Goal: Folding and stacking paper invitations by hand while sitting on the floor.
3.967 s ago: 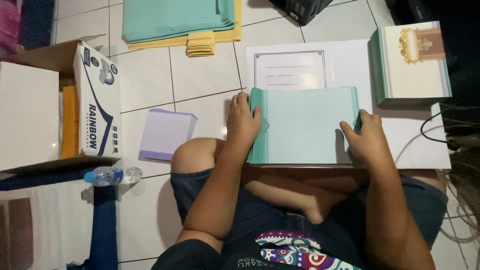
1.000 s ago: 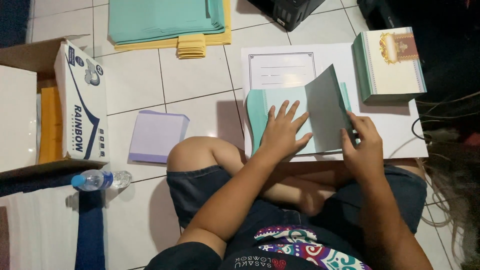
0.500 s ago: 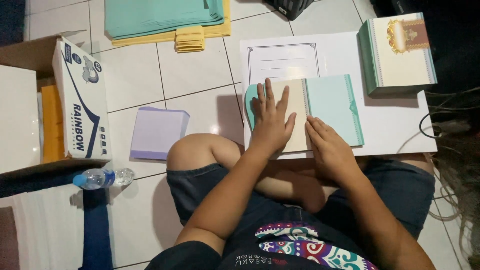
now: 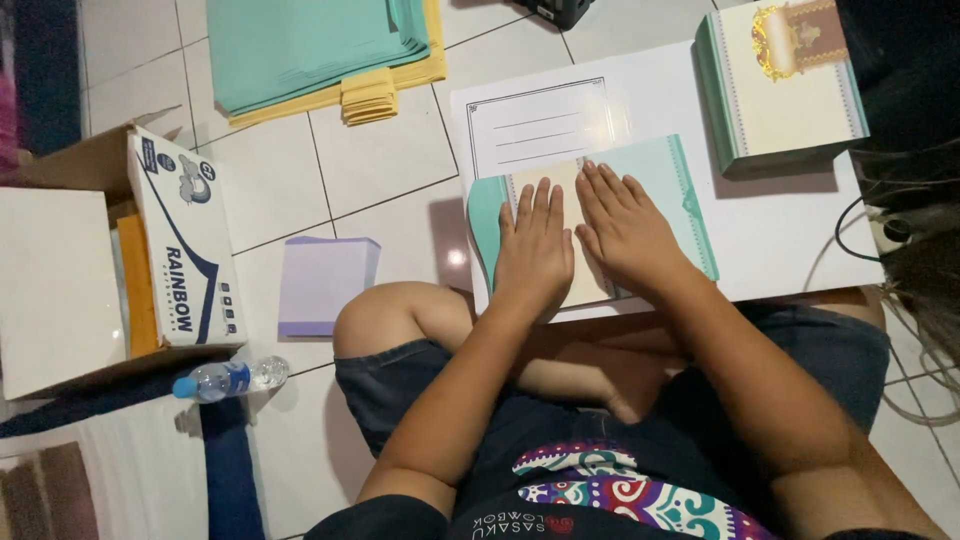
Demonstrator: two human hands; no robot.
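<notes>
White tiles cover the floor (image 4: pixel 380 150) where a person sits with legs crossed. A low white desk (image 4: pixel 780 250) lies in front of them. To the left stands an open cardboard box (image 4: pixel 70 280) with a white and blue carton (image 4: pixel 185 245) in it. At the top of the floor rests a big stack of green paper (image 4: pixel 310 45) on yellow sheets. A thick block of cream cards with green edges (image 4: pixel 785 85) sits at the far right of the desk.

Near the desk's front edge lies a green folder (image 4: pixel 690 190) with a cream card (image 4: pixel 590 285) on it. A second ago the folder's flap stood up in the air. Now it lies flat, so the card looks tucked in place. The left hand (image 4: pixel 535 255) and the right hand (image 4: pixel 625 225) press down side by side, fingers spread flat, gripping nothing.

A white sheet with a printed frame (image 4: pixel 540 125) peeks out just behind the folder. The desk has bare room to the right of the folder. A small purple pad (image 4: pixel 325 285) and a water bottle (image 4: pixel 230 378) lie on the floor, well apart from the hands.
</notes>
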